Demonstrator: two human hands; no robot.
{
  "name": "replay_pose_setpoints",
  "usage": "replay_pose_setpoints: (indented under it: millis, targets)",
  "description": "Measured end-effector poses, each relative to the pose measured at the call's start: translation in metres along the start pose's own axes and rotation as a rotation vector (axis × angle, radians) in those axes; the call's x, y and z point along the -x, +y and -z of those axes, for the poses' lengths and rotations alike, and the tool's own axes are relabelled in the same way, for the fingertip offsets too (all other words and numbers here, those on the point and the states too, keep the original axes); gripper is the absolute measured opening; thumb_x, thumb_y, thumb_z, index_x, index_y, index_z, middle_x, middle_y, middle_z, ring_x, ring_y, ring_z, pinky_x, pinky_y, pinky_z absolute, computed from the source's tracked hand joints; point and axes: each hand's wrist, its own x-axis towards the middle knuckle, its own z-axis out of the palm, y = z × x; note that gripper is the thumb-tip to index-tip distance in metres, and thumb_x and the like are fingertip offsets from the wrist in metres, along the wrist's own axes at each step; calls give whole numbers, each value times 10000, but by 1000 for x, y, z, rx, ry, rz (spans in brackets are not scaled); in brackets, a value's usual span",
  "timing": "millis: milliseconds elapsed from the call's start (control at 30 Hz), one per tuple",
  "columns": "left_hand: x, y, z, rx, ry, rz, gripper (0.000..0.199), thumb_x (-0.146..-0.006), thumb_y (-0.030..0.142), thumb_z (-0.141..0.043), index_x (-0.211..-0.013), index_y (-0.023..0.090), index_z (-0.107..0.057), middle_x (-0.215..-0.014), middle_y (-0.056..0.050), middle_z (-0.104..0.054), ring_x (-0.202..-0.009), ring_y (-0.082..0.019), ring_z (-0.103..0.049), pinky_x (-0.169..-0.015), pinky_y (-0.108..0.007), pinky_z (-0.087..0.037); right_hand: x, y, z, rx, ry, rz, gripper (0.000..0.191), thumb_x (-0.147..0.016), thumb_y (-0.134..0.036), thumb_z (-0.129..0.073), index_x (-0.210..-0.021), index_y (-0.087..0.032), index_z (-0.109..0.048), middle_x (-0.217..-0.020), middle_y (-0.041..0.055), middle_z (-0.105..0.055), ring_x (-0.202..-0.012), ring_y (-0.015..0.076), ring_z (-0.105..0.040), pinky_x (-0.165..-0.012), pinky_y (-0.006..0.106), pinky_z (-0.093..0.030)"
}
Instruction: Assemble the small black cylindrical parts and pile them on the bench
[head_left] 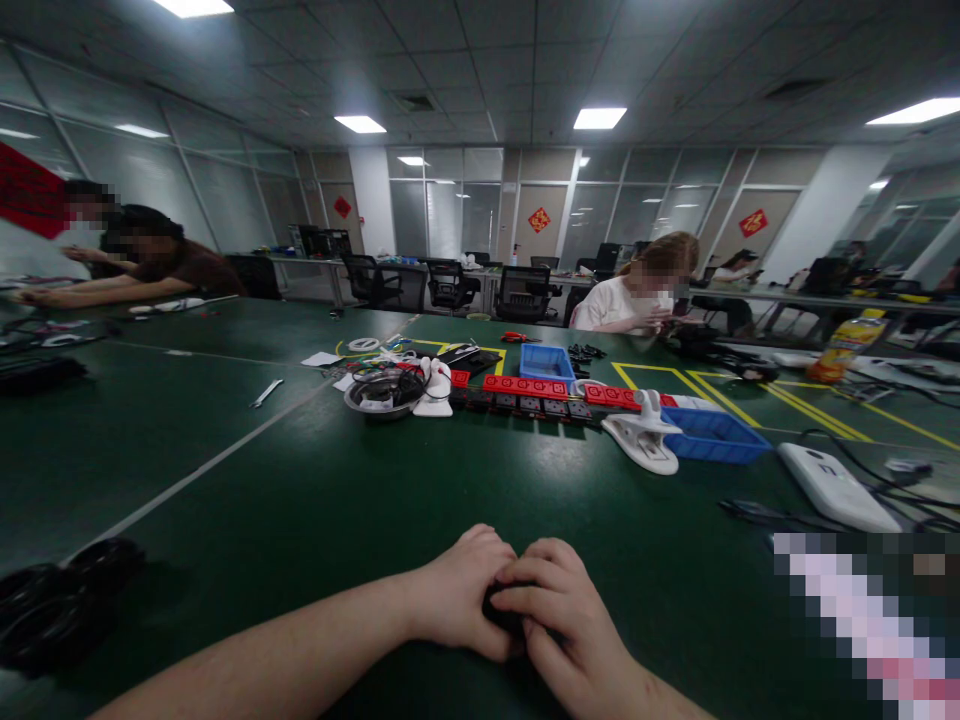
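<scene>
Near the front of the green table [420, 480], my left hand [466, 590] and my right hand [571, 612] are together, both closed around a small dark object [500, 608]. Only a rounded black part of it shows between the fingers, so its kind cannot be made out. The right fingers lie across its top and touch the left hand. Beyond the hands stretches a row of red socket strips [525, 386] with black square modules [517, 405] along the front. A white clip-on stand [646, 435] is at that row's right end.
A metal bowl of cables [384, 395] stands back left, a wrench [266, 393] beyond it. Blue bins [712, 435] and a white power bank-like box [836, 485] lie right. Coiled black cable [67, 600] is front left. A person [637, 290] sits across the table.
</scene>
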Motion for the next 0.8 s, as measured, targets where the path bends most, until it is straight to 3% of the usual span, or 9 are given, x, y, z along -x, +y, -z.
replay_pose_setpoints:
  millis: [200,300,400,500,633,800]
  targets:
    - [0,1,0,20,-9,-19,290,-618,375,-678,-847,228,-578,-906,23,-565,-874,-207,-512,-914,-375,-304,4,3,1,10,-41,17,334,-669,-39,-418,-833,-254,-614,-918,-14,-660,-973,206,-523,-929,452,-348]
    - [2,1,0,29,1,-21,380,-608,395,-689,-936,244,-570,-966,14,-565,-910,-218,-505,-913,-376,-311,6,2,2,34,-45,39,318,-723,-74,-436,-929,-257,-594,-997,12,-629,-1009,213,-511,-949,459,-325]
    - [5,1,-2,56,46,-27,588,-534,484,-727,-1036,244,-537,-1017,-8,-557,-935,-238,-496,-916,-385,-315,6,1,0,33,-3,16,290,-790,-187,-464,-1071,-226,-524,-1054,62,-575,-998,224,-505,-923,448,-351]
    - [7,2,-7,84,117,3,758,-478,573,-728,-1102,217,-487,-1017,-34,-554,-937,-249,-492,-947,-418,-293,8,3,-4,46,78,-104,268,-822,-335,-483,-1043,-182,-498,-979,87,-549,-910,225,-513,-802,397,-430]
    - [7,7,-12,15,240,139,700,-440,604,-721,-952,180,-500,-912,-32,-526,-881,-236,-484,-968,-465,-264,7,7,-10,94,104,-217,306,-815,-462,-486,-909,-172,-502,-860,69,-533,-782,210,-505,-692,368,-441]
    - [4,9,-13,-54,227,193,540,-483,590,-691,-773,186,-479,-809,-4,-481,-805,-201,-469,-874,-402,-349,5,5,-8,109,3,-268,147,-802,-328,-527,-834,-185,-518,-816,49,-525,-770,204,-490,-689,364,-417]
